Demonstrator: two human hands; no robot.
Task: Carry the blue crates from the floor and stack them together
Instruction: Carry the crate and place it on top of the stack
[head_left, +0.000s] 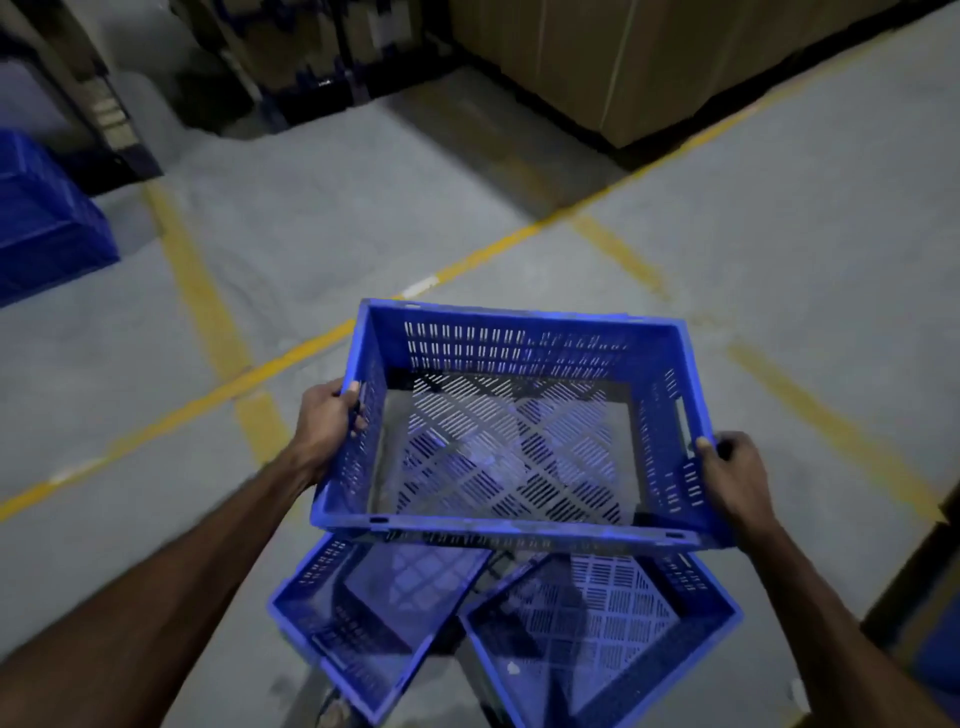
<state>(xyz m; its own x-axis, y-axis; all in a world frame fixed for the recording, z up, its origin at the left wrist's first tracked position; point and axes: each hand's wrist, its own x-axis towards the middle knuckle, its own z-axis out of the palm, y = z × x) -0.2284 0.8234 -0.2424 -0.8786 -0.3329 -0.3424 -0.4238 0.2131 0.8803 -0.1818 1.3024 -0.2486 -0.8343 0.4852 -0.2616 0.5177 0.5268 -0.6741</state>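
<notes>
I hold an empty blue slotted crate (509, 332) in the air in front of me, open side up. My left hand (332, 415) grips its left rim and my right hand (730, 478) grips its right rim near the handle slot. Below it on the floor lie two more blue crates, one at the lower left (358, 618) and one at the lower right (613, 634), set at angles to each other and partly hidden by the held crate. A stack of blue crates (41, 218) stands at the far left edge.
The grey concrete floor carries yellow painted lines (218, 322). Large cardboard boxes (623, 62) stand at the back right. Dark shelving with boxes (291, 57) runs along the back. A dark object (930, 597) sits at the right edge.
</notes>
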